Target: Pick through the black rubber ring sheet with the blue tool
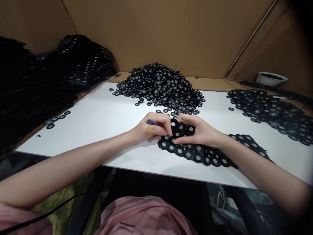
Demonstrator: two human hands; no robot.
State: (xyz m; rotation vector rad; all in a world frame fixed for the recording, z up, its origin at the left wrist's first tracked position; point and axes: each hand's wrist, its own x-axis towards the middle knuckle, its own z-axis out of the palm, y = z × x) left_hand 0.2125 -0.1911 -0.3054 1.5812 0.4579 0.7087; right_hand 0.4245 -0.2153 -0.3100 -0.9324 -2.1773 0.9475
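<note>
My left hand is closed around a slim blue-handled tool; its working end is hidden by the fingers. The fingertips press at the left edge of a black sheet of joined rings with pale round centres. A tan patch sits at the base of that thumb. My right hand grips the folded-up part of the same sheet, thumb in front and fingers behind. The rest of the sheet lies on the white board beneath my right forearm.
A heap of loose black rings rises beyond my hands. More rings spread at the right, near a white bowl. Stacked black sheets fill the left side. Cardboard walls enclose the back.
</note>
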